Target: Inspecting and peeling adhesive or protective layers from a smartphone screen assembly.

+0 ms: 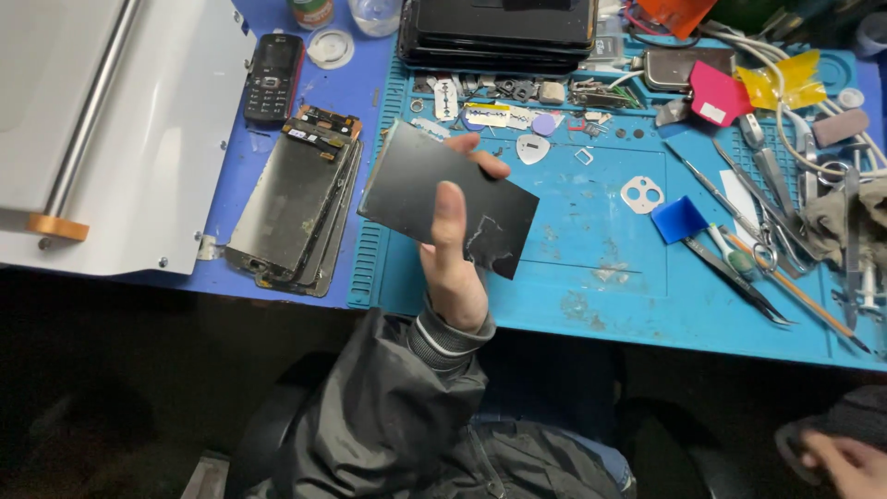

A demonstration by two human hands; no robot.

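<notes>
Clamps the fingers of the left hand on a thin dark panel: thumb on the front face, one fingertip showing over the far edge, the others hidden behind. Holds the panel lifted and tilted above the left part of the blue mat, not touching it. Shows a pale cracked patch near the lower right corner of the panel.

Looks like a step of checking the panel, turned up towards the eyes. Calls, by this judgement, for a soft grip by the edges and a flat, slow lowering, because of the crack.

Keeps the right hand low at the right edge of the view, off the worktop, blurred; cannot tell if its fingers are apart or together.

Lies just left of the mat: a stack of phone screens, with a small button phone behind. Lies at the right of the mat: tweezers among other tools.
</notes>
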